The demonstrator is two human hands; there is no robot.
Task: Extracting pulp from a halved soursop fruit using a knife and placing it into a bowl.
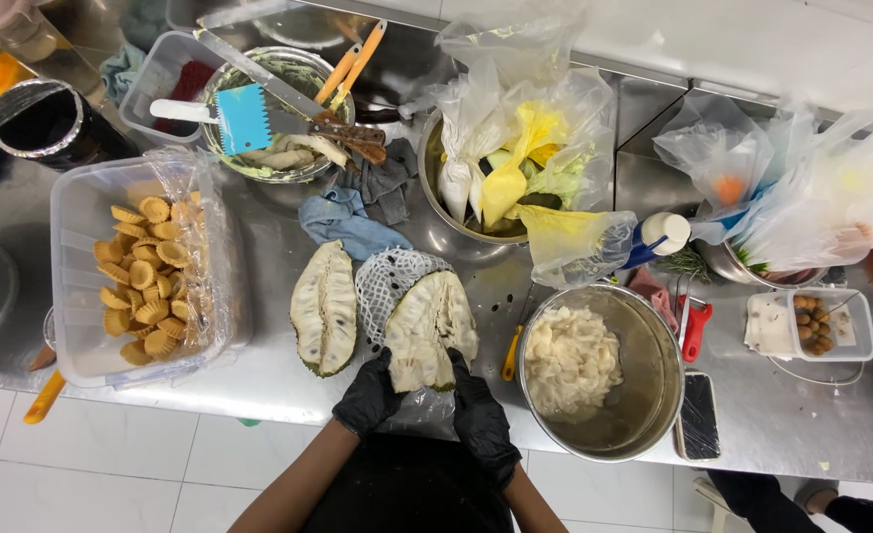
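Observation:
Both my hands wear black gloves and grip the near end of a halved soursop [430, 328], cut side up, with white flesh and green rind. My left hand [368, 395] holds its lower left edge; my right hand [480, 422] holds its lower right edge. The fruit half rests over a white mesh net [389, 279] on the steel counter [278, 380]. The other soursop half [324, 308] lies cut side up just to the left. A steel bowl [653, 345] with white fruit pulp [570, 359] stands to the right.
A clear tub [76, 286] of small tart shells sits at left. Behind lie a blue rag [349, 223], a bowl with a blue scraper [242, 117] and knife, and a pot stuffed with plastic bags [515, 158]. A phone [699, 417], red peeler [695, 328] and small nut box [813, 322] lie at right.

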